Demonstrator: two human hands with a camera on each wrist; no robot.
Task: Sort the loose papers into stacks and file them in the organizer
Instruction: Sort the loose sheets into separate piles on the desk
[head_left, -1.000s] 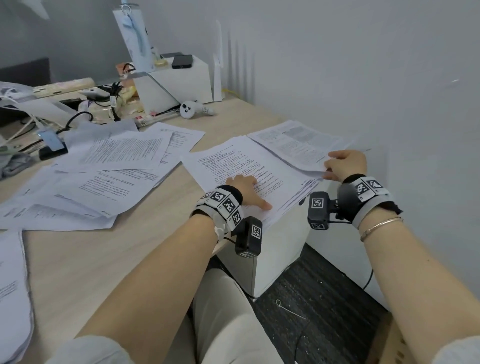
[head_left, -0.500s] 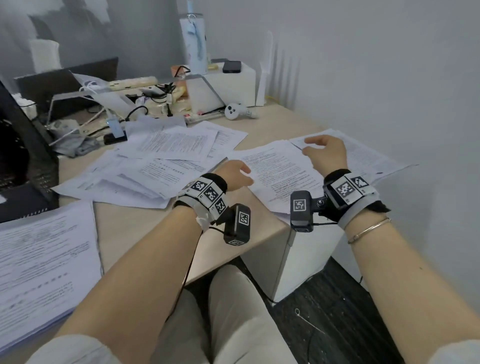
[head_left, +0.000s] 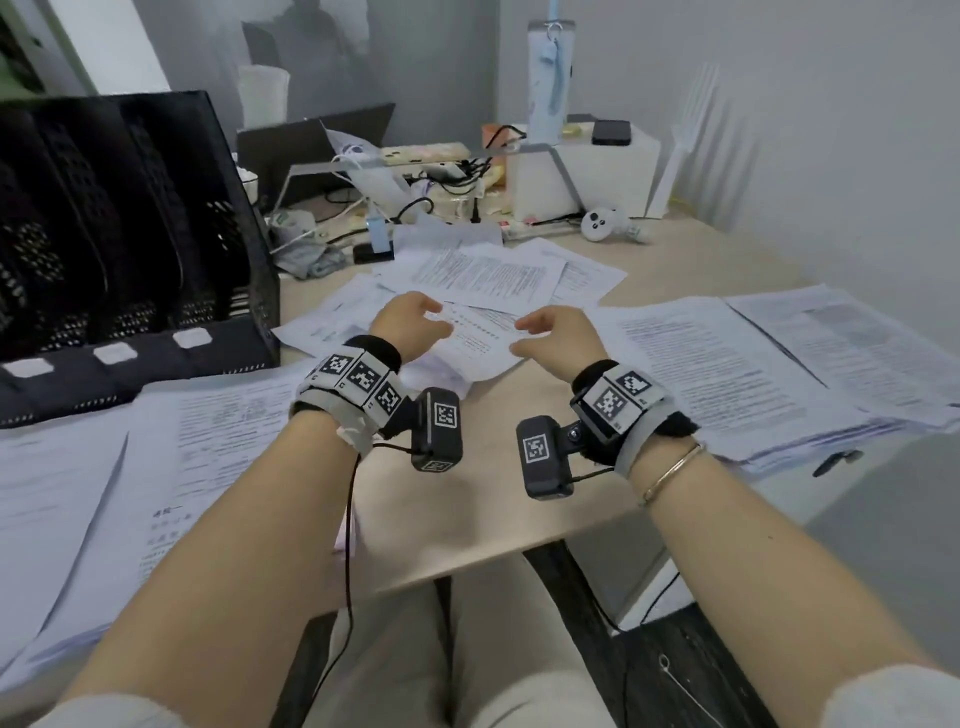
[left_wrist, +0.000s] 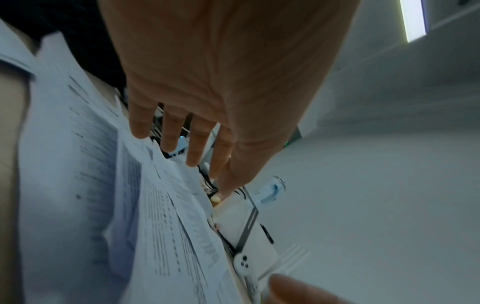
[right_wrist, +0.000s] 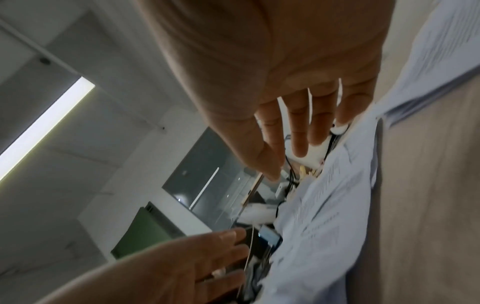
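Moved off the right-hand stacks since half a second back: both hands now over the loose sheets mid-desk, and organizer swung into view at left. Left hand (head_left: 410, 325) above the scattered sheets (head_left: 483, 291), fingers spread and relaxed, gripping nothing (left wrist view shows fingers (left_wrist: 168, 133) straight, tips just above paper edges; contact not clear). Right hand (head_left: 553, 335) just beside it, also wide and empty, thumb pointing toward the left hand, fingers (right_wrist: 298, 131) extended over the same pile. Hands close together, not touching.

Under and beyond them: overlapping printed pages, fanned unevenly, some tilted. To the right, two thicker stacks (head_left: 769, 374) side by side, reaching the desk's right edge. To the left and nearer, more pages (head_left: 156, 467) lying flat in front of the black mesh organizer (head_left: 130, 234), upright at the desk's left, white labels on its front lip; slot contents not readable. Desk (head_left: 493, 509) light wood. At the back: white box (head_left: 587, 176) with a dark phone on top, white controller (head_left: 597, 224), cable clutter, tall bottle (head_left: 550, 78).
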